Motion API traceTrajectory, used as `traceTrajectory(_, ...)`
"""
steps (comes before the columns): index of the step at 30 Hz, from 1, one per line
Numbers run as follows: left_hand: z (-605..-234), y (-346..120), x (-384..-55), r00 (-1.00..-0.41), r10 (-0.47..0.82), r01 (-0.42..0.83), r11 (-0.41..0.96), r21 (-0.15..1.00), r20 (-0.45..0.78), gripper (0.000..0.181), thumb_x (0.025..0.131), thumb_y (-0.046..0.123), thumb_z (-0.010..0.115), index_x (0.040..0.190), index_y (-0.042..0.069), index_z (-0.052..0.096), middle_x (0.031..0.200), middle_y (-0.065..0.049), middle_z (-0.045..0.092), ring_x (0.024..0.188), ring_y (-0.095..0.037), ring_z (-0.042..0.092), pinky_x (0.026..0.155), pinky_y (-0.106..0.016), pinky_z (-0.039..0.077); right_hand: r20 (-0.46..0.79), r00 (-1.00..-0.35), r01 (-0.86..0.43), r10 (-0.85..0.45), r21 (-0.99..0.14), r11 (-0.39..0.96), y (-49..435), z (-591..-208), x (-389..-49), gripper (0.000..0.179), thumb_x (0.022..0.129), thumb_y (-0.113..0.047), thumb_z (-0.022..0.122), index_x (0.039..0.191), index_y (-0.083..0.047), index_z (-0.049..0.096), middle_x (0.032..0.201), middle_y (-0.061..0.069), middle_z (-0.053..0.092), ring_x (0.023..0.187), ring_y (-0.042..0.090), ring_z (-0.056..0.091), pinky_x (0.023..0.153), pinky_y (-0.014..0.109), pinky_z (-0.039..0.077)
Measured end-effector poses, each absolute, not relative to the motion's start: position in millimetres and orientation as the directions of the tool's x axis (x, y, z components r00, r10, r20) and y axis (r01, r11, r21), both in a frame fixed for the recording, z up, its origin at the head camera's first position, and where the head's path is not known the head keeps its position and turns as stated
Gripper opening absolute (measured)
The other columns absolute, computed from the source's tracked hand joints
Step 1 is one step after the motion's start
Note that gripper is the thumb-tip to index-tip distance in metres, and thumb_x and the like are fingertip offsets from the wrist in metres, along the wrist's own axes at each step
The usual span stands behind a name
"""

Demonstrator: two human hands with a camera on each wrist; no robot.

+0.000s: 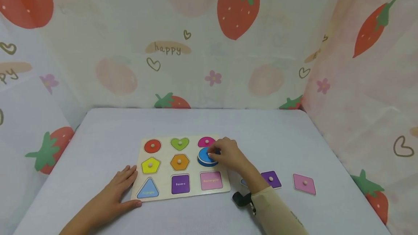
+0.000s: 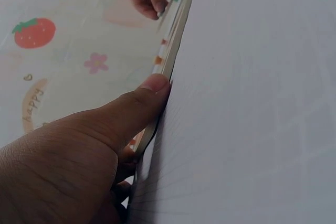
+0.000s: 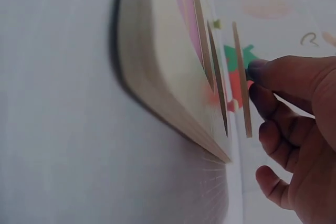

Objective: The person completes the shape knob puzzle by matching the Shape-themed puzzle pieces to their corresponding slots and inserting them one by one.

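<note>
A wooden shape puzzle board (image 1: pixel 165 162) lies flat on the table. My right hand (image 1: pixel 231 155) pinches the knob of a blue oval puzzle piece (image 1: pixel 203 155), which is raised over the blue oval recess at the board's right side. In the right wrist view the piece (image 3: pixel 242 82) appears edge-on, apart from the board. My left hand (image 1: pixel 114 191) rests at the board's left edge, fingers extended, its thumb (image 2: pixel 155 83) against the near edge. Labelled triangle (image 1: pixel 148 188), square (image 1: pixel 180 184) and rectangle (image 1: pixel 210 181) recesses line the near row.
Knobbed red circle (image 1: pixel 152 146), green heart (image 1: pixel 179 143), magenta (image 1: pixel 204 141), yellow (image 1: pixel 150 165) and orange (image 1: pixel 179 162) pieces sit in the board. Right of it lie a purple square (image 1: pixel 275 180), a pink rectangle (image 1: pixel 304 184) and a blue piece (image 1: pixel 244 182) partly hidden by the right wrist.
</note>
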State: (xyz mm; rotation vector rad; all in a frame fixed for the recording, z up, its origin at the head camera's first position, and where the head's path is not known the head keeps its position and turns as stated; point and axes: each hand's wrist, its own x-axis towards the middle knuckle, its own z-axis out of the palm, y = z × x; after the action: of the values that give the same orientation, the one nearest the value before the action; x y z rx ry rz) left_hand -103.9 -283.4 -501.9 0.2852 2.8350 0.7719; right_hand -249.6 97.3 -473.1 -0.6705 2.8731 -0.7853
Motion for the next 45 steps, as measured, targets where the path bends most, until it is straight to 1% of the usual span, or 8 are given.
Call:
traceTrajectory(3,-501.1,-284.2,-104.3,-0.963,0.235,0.136,0.845,0.517,-0.131,0.113,0.076,0.077,0.071,0.158,0.007,0.038,0.169,-0.015,0.024,0.156,-0.044,0.015,0.118,-0.071,0.022,0.024,-0.901,-0.383,-0.433,-0.510,0.770,96.4,-476.5,-250.8,0.012,0.092,-0.026,0.078,0.103,-0.020,0.080,0.092,-0.010,0.070,0.099,0.013,0.054,0.096,0.046,0.043)
traceTrajectory(10,-499.5,-284.7,-104.0,-0.965,0.235,0.143,0.848,0.510,-0.119,0.113,0.075,0.077,0.071,0.158,0.008,0.038,0.169,-0.015,0.025,0.155,-0.044,0.017,0.118,-0.070,0.023,0.008,-0.900,-0.374,-0.436,-0.528,0.762,93.8,-478.3,-249.6,0.010,0.092,-0.025,0.079,0.101,-0.020,0.080,0.088,-0.010,0.068,0.098,0.014,0.054,0.099,0.051,0.039)
traceTrajectory(15,-500.1,-284.1,-105.0,-0.965,0.228,0.135,0.856,0.500,-0.130,0.115,0.075,0.078,0.071,0.159,0.008,0.037,0.169,-0.015,0.024,0.155,-0.045,0.016,0.118,-0.070,0.023,-0.012,-0.905,-0.357,-0.426,-0.523,0.774,93.5,-478.7,-248.7,0.010,0.092,-0.026,0.078,0.101,-0.021,0.080,0.089,-0.011,0.067,0.099,0.014,0.053,0.100,0.051,0.039)
traceTrajectory(22,-498.9,-282.8,-106.2,-0.965,0.220,0.122,0.856,0.503,-0.140,0.115,0.075,0.077,0.071,0.159,0.008,0.037,0.169,-0.016,0.023,0.155,-0.046,0.016,0.118,-0.071,0.023,-0.014,-0.907,-0.352,-0.421,-0.526,0.774,92.6,-479.1,-248.8,0.011,0.092,-0.027,0.078,0.102,-0.021,0.081,0.090,-0.010,0.066,0.100,0.014,0.053,0.098,0.047,0.043)
traceTrajectory(26,-498.9,-282.1,-106.3,-0.966,0.213,0.113,0.861,0.497,-0.150,0.115,0.074,0.078,0.071,0.159,0.008,0.036,0.169,-0.016,0.023,0.154,-0.047,0.016,0.117,-0.071,0.023,-0.017,-0.910,-0.343,-0.415,-0.531,0.775,91.8,-480.0,-248.1,0.012,0.092,-0.027,0.079,0.102,-0.020,0.081,0.089,-0.009,0.066,0.099,0.014,0.053,0.097,0.047,0.043)
traceTrajectory(31,-500.4,-281.8,-104.3,-0.964,0.220,0.115,0.853,0.509,-0.150,0.115,0.075,0.077,0.072,0.159,0.008,0.037,0.169,-0.017,0.024,0.154,-0.047,0.016,0.118,-0.071,0.023,-0.027,-0.916,-0.328,-0.401,-0.524,0.786,92.1,-484.3,-247.5,0.012,0.091,-0.028,0.079,0.101,-0.022,0.081,0.088,-0.010,0.065,0.097,0.014,0.053,0.094,0.046,0.044)
traceTrajectory(38,-501.3,-282.0,-104.0,-0.964,0.231,0.135,0.850,0.508,-0.132,0.114,0.075,0.076,0.072,0.159,0.007,0.038,0.168,-0.017,0.025,0.154,-0.047,0.017,0.118,-0.070,0.024,-0.050,-0.922,-0.303,-0.383,-0.522,0.797,91.7,-485.6,-246.9,0.013,0.091,-0.029,0.079,0.103,-0.022,0.081,0.090,-0.009,0.066,0.099,0.015,0.053,0.090,0.042,0.050)
traceTrajectory(45,-502.4,-283.3,-105.8,-0.964,0.236,0.142,0.842,0.521,-0.118,0.113,0.075,0.074,0.073,0.159,0.008,0.038,0.169,-0.015,0.026,0.155,-0.045,0.017,0.118,-0.070,0.024,-0.062,-0.918,-0.307,-0.391,-0.514,0.801,92.4,-483.1,-247.0,0.015,0.092,-0.029,0.078,0.105,-0.022,0.080,0.092,-0.008,0.066,0.100,0.015,0.054,0.088,0.037,0.052)
